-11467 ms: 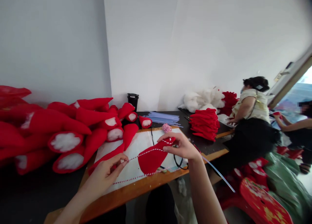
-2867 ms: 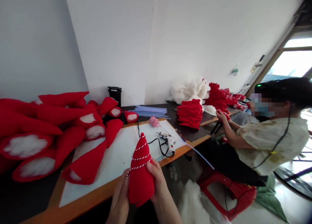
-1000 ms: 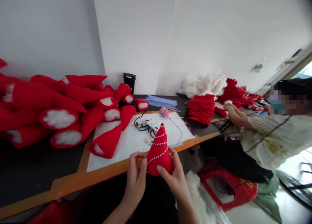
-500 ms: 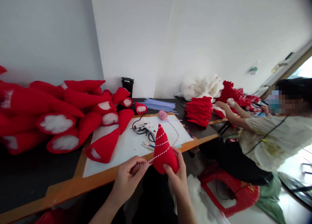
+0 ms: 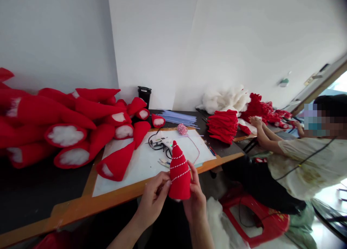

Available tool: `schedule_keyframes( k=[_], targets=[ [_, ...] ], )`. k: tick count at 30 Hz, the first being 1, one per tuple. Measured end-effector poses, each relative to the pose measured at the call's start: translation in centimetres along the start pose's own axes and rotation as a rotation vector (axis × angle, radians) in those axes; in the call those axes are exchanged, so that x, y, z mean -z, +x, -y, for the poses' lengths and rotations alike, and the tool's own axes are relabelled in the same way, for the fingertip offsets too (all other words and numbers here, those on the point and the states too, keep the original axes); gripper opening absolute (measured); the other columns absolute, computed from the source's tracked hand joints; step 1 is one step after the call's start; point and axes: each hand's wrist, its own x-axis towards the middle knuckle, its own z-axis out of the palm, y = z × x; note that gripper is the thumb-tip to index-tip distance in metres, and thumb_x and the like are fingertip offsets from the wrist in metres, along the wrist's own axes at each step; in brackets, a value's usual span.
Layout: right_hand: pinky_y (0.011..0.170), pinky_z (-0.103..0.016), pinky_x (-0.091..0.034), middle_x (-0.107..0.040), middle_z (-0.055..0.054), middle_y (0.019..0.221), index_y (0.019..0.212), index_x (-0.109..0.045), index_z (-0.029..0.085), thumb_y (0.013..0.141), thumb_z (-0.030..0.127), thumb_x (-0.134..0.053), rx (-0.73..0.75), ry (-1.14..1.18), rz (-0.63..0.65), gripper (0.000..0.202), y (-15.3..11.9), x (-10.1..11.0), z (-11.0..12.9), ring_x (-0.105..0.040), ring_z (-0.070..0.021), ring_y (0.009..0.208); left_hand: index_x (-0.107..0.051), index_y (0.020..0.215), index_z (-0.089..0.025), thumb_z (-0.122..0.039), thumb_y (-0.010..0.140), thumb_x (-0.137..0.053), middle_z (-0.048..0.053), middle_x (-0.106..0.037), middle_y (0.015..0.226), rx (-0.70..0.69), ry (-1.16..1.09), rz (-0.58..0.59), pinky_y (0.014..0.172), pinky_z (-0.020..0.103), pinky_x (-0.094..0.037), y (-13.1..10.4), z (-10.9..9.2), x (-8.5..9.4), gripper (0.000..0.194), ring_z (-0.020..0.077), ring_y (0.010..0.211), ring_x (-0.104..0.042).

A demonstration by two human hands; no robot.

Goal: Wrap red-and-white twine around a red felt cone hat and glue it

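Observation:
A stuffed red felt cone [image 5: 180, 185] stands upright in front of me, with white filling showing at its base. Red-and-white twisted cord [image 5: 179, 166] spirals round it from the tip down. My right hand [image 5: 196, 194] is wrapped round the cone's right side. At its left side my left hand [image 5: 157, 193] pinches the cord close to the felt; the cord's run behind the cone is hidden. Just beyond the cone on the table lie a white glue gun [image 5: 164, 143] and a pair of small cutters [image 5: 164, 163]. A ball of the same cord [image 5: 182, 129] sits farther back.
Stuffed red cones [image 5: 66, 136] are heaped at the left. Behind are pale glue sticks [image 5: 177, 118] and a black cup [image 5: 144, 95]. To the right stand stacked red felt pieces [image 5: 222, 127], white stuffing [image 5: 226, 100], a red stool [image 5: 255, 220] and a seated co-worker [image 5: 306, 166].
The cone has turned and come more upright. My left hand has moved right, up against the cone's side, and my right hand has shifted its hold. The co-worker's hands have moved.

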Motion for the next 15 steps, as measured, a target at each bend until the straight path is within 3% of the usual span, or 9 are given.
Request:
schedule_keyframes(
  k=[3,6,9,15],
  targets=[
    [0.097,-0.035,-0.050,-0.073,-0.004,0.121,0.115,-0.073,0.025,0.065,0.018,-0.063,0.025,-0.069,-0.023,0.051,0.37,0.37,0.17,-0.065,-0.0250,0.113,-0.061,0.090,-0.020,-0.035,0.100,-0.046,0.005,-0.062,0.089,-0.030,0.108,-0.014,0.072,0.025,-0.044,0.01,-0.05,-0.08,0.024,0.0173,0.078,-0.058],
    [0.098,-0.045,-0.052,-0.073,-0.008,0.119,0.112,-0.074,0.025,0.073,0.036,-0.069,-0.047,0.000,-0.010,0.041,0.25,0.92,0.17,-0.067,-0.0305,0.112,-0.058,0.086,-0.020,-0.033,0.100,-0.045,0.002,-0.057,0.080,-0.046,0.188,0.002,0.067,0.024,-0.040,0.07,-0.19,-0.29,0.023,0.0151,0.071,-0.054],
    [0.098,-0.046,-0.053,-0.075,-0.009,0.113,0.107,-0.074,0.029,0.073,0.049,-0.078,-0.066,0.058,0.024,0.039,-0.06,1.04,0.10,-0.068,-0.0305,0.108,-0.057,0.084,-0.020,-0.031,0.101,-0.045,0.001,-0.057,0.080,-0.077,0.222,0.037,0.066,0.024,-0.039,0.06,-0.30,-0.70,0.023,0.0143,0.071,-0.052],
    [0.084,-0.038,-0.059,-0.079,-0.007,0.101,0.102,-0.074,0.020,0.072,0.031,-0.077,-0.202,0.234,-0.014,0.032,0.21,0.79,0.33,-0.073,-0.0238,0.093,-0.059,0.089,-0.020,-0.033,0.101,-0.046,0.000,-0.056,0.079,-0.101,0.260,0.046,0.062,0.025,-0.037,0.02,0.08,-0.72,0.021,0.0135,0.067,-0.050]
  ],
)
